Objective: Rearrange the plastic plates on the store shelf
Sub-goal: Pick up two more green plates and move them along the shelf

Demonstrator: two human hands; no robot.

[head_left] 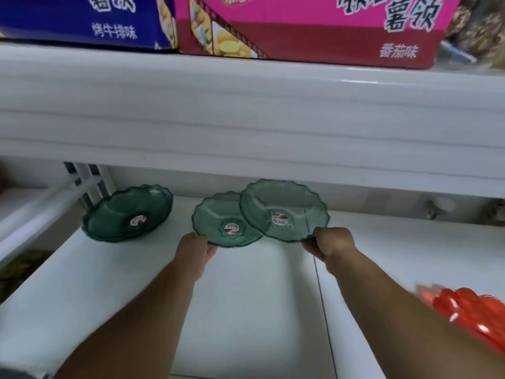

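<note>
Three translucent green plastic plates with scalloped rims and round stickers are over the white shelf (246,296). My left hand (195,248) grips the near rim of the middle plate (218,217). My right hand (329,243) pinches the near right rim of the right plate (287,203), which is tilted up and overlaps the middle plate's right edge. What looks like a small stack of dark green plates (120,217) sits apart at the back left, tilted toward me.
Red plastic plates (475,315) lie at the shelf's right front edge, beside my right forearm. The upper shelf's white front (246,110) hangs low over the plates and carries blue (82,20) and pink (314,26) snack cartons. A white rail (41,214) bounds the left side.
</note>
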